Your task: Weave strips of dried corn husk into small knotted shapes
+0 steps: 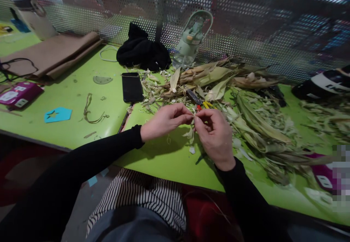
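Note:
My left hand (170,121) and my right hand (214,132) meet above the green table (161,161), their fingertips pinched together close to each other. What they pinch is very small; a thin pale husk strip (189,134) seems to hang below the fingertips, though its upper end is hidden. Just behind my fingers lie red and yellow handles (207,104) and a dark-bladed tool (193,96). Dry corn husks (210,75) are heaped beyond them, with greener husks (259,125) to the right of my right hand. A small white scrap (192,150) rests below the hands.
A black phone (132,87), a black cloth (143,50) and a green bottle (188,45) stand or lie toward the back. On the left are a knotted strand (89,110), a blue paper piece (58,114), a purple box (21,95) and brown paper (51,54). Perforated metal screen (246,26) behind.

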Available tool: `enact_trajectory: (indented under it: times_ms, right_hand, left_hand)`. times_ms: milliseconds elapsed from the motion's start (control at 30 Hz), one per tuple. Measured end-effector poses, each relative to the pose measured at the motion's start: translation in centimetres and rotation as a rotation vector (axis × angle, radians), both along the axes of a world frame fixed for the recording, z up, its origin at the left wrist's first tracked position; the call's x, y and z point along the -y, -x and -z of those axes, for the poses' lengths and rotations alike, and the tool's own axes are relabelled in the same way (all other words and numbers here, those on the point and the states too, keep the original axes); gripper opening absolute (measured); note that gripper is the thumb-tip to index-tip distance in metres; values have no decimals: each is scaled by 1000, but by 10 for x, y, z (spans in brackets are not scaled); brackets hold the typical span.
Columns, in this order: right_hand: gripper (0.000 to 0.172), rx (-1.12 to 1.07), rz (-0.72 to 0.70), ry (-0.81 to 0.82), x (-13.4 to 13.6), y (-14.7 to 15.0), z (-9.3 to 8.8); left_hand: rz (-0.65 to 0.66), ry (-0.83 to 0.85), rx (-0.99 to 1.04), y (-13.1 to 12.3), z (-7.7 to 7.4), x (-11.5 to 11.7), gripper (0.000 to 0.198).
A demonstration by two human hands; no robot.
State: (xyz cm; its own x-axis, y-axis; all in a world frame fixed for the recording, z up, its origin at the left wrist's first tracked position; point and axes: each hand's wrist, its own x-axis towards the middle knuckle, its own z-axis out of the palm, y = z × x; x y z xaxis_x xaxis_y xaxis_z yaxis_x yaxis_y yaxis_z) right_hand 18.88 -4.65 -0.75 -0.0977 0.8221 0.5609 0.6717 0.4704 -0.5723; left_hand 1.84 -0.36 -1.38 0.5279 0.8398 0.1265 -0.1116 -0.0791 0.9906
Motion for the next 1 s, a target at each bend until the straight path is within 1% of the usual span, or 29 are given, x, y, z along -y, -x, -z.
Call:
enact_trajectory:
  times_ms: [67, 133, 267, 367, 467, 567, 667, 767, 867, 933, 1000]
  right_hand:
    - [2, -13, 38, -19, 0, 1, 2]
    - [3, 35, 56, -86, 0, 1, 2]
    - [8, 213, 6, -234, -1, -1, 1]
    - [14, 221, -39, -229, -1, -2, -1]
    - [12, 83, -15, -172, 1, -2, -1]
    - [11, -97, 28, -49, 1, -2, 1]
    - [14, -227, -28, 120, -2, -3, 4]
    - [22, -387, -93, 304, -5, -4, 3]
    - [30, -479, -144, 465, -6, -4, 0]
    - [30, -458, -158, 474, -5, -4, -1]
    - [28, -416, -145, 419, -3, -3, -2]
  left_hand:
    - [-5, -13, 5, -1, -1, 2, 12]
    - [-25, -41, -45, 0, -4, 4, 12]
    - [-56, -86, -137, 3, -7, 4, 12]
    - [-81, -131, -125, 6, -7, 1, 16]
    - [-123, -194, -126, 9, -8, -2, 17]
    - [-132, -197, -156, 9, -9, -3, 14]
    - [-73, -116, -150, 6, -9, -2, 12]
    - [-11, -37, -87, 4, -9, 0, 9]
    - [-6, -50, -106, 6, -11, 2, 3]
    - [-14, -100, -191, 8, -12, 3, 6]
    - [-23, -137, -264, 9, -13, 3, 7]
